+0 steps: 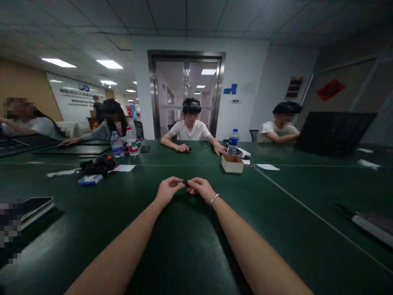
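Both my arms reach forward over the green table [184, 254]. My left hand [168, 190] and my right hand [201, 188] meet near its middle, a little above the surface. Between their fingertips is a small dark object [185, 183], pinched at its left end by the left thumb and fingers and at its right end by the right ones. Its kind is too small to make out, and the fingers cover its ends. A silver bracelet [215, 199] circles my right wrist.
Ahead stands an open cardboard box [232, 164] by a blue-capped bottle [233, 142]. Left are a dark tangled bundle [96, 165], a blue-white packet [90, 180] and two bottles [117, 145]. A person [192, 130] sits opposite; others sit either side. A black monitor [336, 133] stands right.
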Tool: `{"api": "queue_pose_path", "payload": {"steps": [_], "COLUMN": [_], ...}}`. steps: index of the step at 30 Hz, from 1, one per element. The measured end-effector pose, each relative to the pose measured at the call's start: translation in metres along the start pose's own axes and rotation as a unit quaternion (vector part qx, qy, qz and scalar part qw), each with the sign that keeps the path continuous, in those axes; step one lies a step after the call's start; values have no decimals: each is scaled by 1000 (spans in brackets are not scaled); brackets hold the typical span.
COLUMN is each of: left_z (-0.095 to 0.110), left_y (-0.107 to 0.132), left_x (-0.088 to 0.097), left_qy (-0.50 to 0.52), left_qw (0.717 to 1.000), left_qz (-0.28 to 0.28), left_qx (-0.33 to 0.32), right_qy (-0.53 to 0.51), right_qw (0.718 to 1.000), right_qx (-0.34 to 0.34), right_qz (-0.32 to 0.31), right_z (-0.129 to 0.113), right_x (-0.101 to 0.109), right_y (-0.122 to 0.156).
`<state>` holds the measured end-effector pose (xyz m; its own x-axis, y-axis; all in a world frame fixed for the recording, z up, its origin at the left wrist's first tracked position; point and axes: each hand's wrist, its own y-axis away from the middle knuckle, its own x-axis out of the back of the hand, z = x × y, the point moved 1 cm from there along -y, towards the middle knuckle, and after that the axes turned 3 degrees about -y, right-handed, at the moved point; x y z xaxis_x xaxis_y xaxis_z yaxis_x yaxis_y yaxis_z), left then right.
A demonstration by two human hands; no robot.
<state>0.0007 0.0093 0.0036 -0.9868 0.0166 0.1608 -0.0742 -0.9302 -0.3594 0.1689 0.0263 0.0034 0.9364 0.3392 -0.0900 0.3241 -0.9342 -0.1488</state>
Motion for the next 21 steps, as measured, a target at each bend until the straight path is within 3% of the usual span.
{"api": "queue_pose_path", "payload": {"steps": [8, 21], "left_z": [-1, -2], "left_y": [-1, -4], "left_x": [-4, 2], "left_qy": [19, 5], "left_qw": [1000, 999], "left_qz": [2, 5], "left_qx": [-14, 49], "right_qy": [17, 8], "right_qw": [1000, 1000], "right_qx": [-12, 29], "right_qz": [-2, 2], "right_z": [3, 3], "right_x": [0, 1], "right_y": [-4, -2]}}
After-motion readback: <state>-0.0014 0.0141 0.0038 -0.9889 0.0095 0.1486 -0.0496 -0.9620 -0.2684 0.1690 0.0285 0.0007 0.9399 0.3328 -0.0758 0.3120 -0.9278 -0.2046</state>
